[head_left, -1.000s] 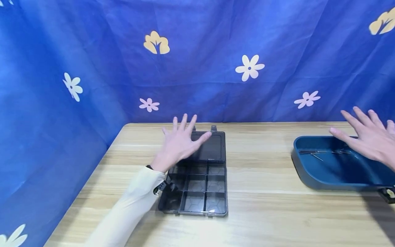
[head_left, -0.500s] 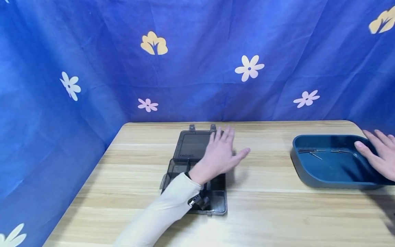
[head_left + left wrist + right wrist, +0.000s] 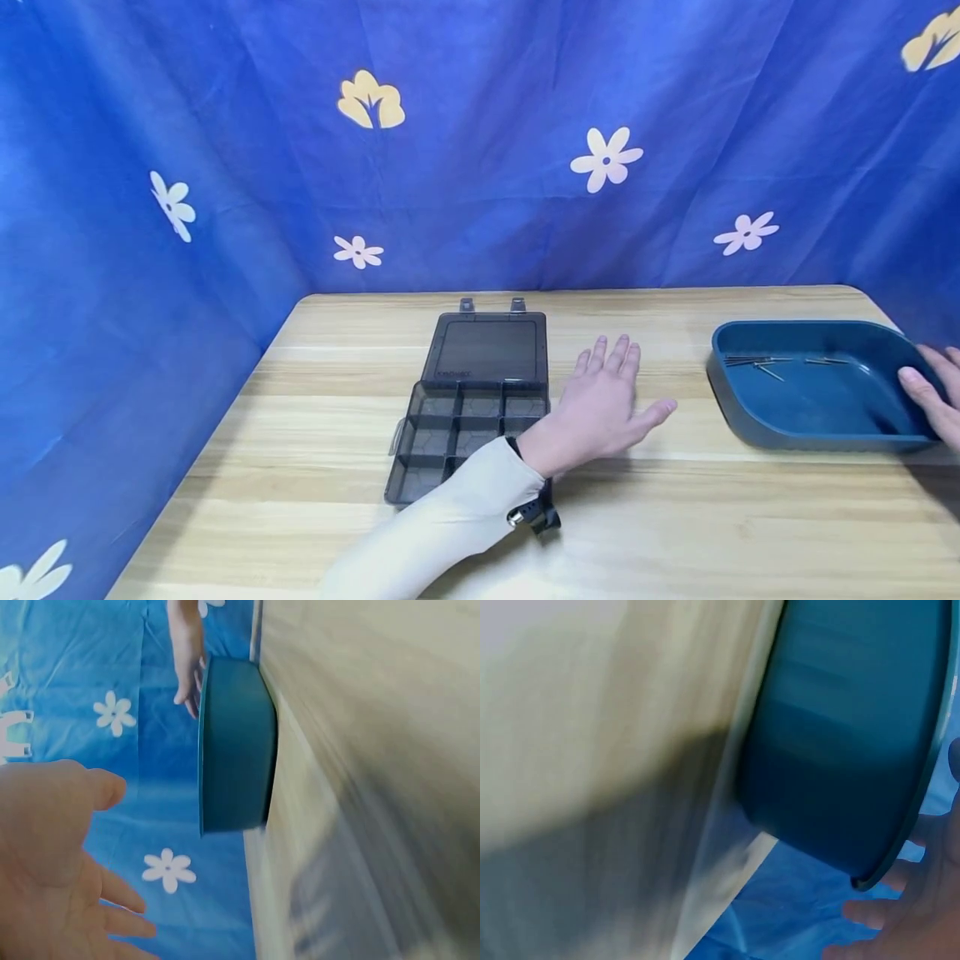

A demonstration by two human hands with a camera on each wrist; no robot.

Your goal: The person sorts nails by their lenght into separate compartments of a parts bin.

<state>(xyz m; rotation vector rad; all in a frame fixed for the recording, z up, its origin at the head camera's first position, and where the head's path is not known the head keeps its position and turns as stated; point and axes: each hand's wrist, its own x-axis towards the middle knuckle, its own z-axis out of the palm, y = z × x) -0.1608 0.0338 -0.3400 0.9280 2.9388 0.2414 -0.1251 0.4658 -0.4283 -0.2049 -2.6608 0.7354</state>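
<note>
My left hand (image 3: 596,408), palm down with the thumb out to the side, is over the table between a compartment box and a blue tray, holding nothing. Its sleeve covers the near right part of the dark see-through compartment box (image 3: 431,437), whose lid (image 3: 491,346) lies folded back. At the right edge of the head view my right hand (image 3: 941,392) is at the right end of the deep blue tray (image 3: 825,440). In the right wrist view its fingers (image 3: 870,911) stretch out close to the tray's rim. Several thin metal rods (image 3: 750,361) lie inside the tray.
The light wooden table (image 3: 660,533) carries both containers. A blue curtain (image 3: 480,167) with flower prints hangs behind it and along the left side. A small wire-like loop (image 3: 396,437) sticks out at the box's left side.
My left hand has moved right and nearer, from over the box's lid to beside the box. My right hand has moved right and lower, from above the tray to its right end.
</note>
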